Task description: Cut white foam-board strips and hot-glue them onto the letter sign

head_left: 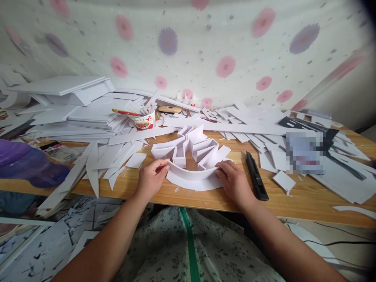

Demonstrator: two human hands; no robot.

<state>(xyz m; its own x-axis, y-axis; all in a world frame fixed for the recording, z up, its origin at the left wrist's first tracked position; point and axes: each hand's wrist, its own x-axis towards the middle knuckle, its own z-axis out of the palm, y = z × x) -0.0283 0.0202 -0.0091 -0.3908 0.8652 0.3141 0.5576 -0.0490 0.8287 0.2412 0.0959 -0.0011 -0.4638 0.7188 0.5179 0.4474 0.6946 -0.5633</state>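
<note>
My left hand (152,178) pinches the left end of a curved white foam-board strip (190,174) between thumb and fingers. At the strip's other end, my right hand (234,181) is closed on it the same way. The strip stands on edge, bowed toward me, along a flat curved white piece (192,185) on the table. Just behind it sits a white folded-wall shape (183,148) made of upright strips. A black utility knife (256,176) lies to the right of my right hand.
Stacked white boards (88,121) and a paper cup (145,120) full of strips stand at the back left. A purple bottle (28,162) lies at the left. White offcuts (272,154) and a metal-grey ruler-like piece (346,166) cover the right side. The wooden table edge (176,203) runs before me.
</note>
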